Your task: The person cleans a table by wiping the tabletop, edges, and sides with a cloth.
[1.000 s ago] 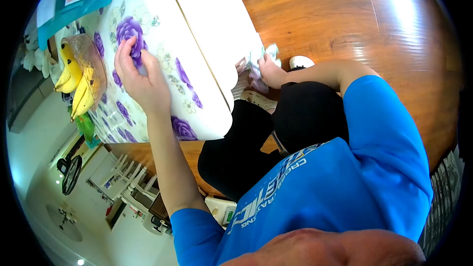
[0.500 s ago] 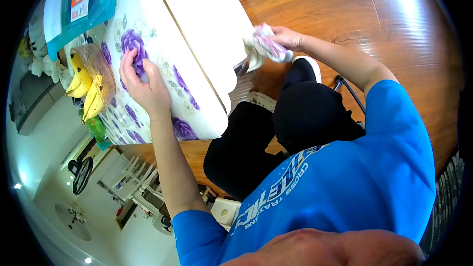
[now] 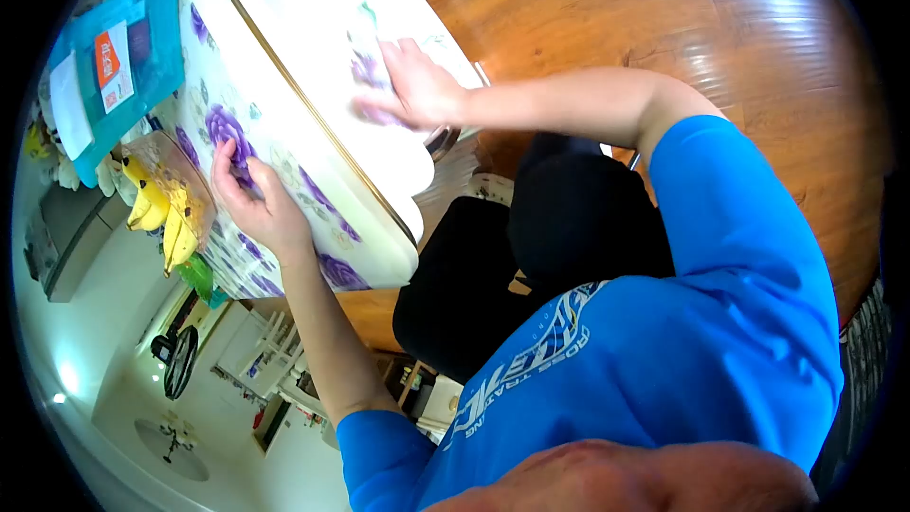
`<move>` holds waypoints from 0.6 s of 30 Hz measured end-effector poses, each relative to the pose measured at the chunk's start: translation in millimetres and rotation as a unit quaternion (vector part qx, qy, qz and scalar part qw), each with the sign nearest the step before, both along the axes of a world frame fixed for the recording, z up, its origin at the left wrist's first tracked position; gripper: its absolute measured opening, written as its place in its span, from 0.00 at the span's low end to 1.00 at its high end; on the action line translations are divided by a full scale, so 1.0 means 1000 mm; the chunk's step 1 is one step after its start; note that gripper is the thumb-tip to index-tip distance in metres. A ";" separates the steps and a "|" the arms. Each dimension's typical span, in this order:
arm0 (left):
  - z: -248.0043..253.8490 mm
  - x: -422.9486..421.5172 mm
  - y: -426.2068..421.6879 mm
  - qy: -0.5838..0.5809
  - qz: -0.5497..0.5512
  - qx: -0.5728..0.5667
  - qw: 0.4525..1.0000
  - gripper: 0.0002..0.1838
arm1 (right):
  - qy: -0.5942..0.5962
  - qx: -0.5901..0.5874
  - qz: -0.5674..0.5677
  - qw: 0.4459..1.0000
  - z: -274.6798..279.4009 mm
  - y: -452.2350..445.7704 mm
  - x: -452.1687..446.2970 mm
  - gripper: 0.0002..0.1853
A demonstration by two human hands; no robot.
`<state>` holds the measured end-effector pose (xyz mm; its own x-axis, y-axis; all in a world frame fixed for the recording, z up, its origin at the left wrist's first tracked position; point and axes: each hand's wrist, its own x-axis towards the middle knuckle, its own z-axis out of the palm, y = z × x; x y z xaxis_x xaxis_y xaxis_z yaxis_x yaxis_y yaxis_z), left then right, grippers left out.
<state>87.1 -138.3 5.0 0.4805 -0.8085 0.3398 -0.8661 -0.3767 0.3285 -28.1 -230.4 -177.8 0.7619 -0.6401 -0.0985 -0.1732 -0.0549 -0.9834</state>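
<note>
My right hand (image 3: 424, 85) presses a white and purple cloth (image 3: 368, 71) against the white side panel (image 3: 313, 0) of the table, beyond its gold trim line. The cloth is partly hidden under the fingers and smeared by motion. On the flower-patterned tabletop (image 3: 313, 166) rests my left hand (image 3: 263, 207), its fingers loosely bent and apart, with nothing in them. It lies over a printed purple flower, near a clear container (image 3: 180, 166) with bananas (image 3: 177, 228).
A teal bag (image 3: 156, 38) with a label lies farther along the tabletop. Something green (image 3: 196, 277) sits beside the bananas. A curved table leg (image 3: 442, 142) stands close to my knees, on a wooden floor (image 3: 588, 9). White chairs (image 3: 270, 346) appear in the background.
My right hand has swung from beside the table's edge onto the white side panel, taking the cloth along. My left hand stays on the tabletop. The view has shifted slightly.
</note>
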 end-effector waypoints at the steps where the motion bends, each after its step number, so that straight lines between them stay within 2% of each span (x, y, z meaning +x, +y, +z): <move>1: 0.000 -0.002 0.000 -0.021 0.014 0.018 1.000 0.16 | -0.024 -0.030 0.020 0.999 0.006 0.008 -0.021 0.46; 2: 0.002 -0.003 0.000 -0.041 0.028 0.039 0.998 0.16 | -0.044 -0.009 0.102 0.994 0.008 0.013 -0.041 0.47; 4: 0.004 -0.005 -0.002 -0.026 0.027 0.034 0.999 0.17 | -0.087 -0.044 0.121 0.988 -0.015 0.039 -0.064 0.45; 5: 0.003 -0.005 -0.001 -0.010 0.030 0.036 0.999 0.17 | -0.130 -0.078 0.109 0.982 -0.021 0.042 -0.064 0.41; 7: 0.003 -0.005 0.000 -0.010 0.033 0.036 0.999 0.17 | -0.128 -0.032 0.114 0.985 -0.026 0.028 -0.055 0.35; 8: 0.003 -0.006 0.000 -0.008 0.032 0.043 0.999 0.18 | -0.129 -0.034 0.115 0.984 -0.029 0.020 -0.048 0.35; 10: 0.006 -0.007 -0.002 -0.009 0.029 0.051 0.998 0.18 | -0.116 -0.096 0.070 0.986 -0.031 -0.003 -0.021 0.27; 12: 0.005 -0.007 0.000 -0.010 0.028 0.057 0.998 0.18 | -0.081 -0.103 -0.044 0.990 -0.047 -0.033 0.029 0.21; 13: 0.005 -0.007 0.001 -0.014 0.019 0.061 0.998 0.18 | -0.050 -0.043 -0.049 0.997 -0.047 -0.061 0.053 0.20; 14: 0.006 -0.006 0.000 -0.020 0.009 0.064 0.998 0.18 | -0.012 -0.063 -0.065 0.996 -0.041 -0.084 0.063 0.21; 18: 0.007 -0.005 0.000 -0.033 -0.011 0.070 0.997 0.18 | 0.087 0.004 -0.094 0.992 -0.046 -0.125 0.087 0.27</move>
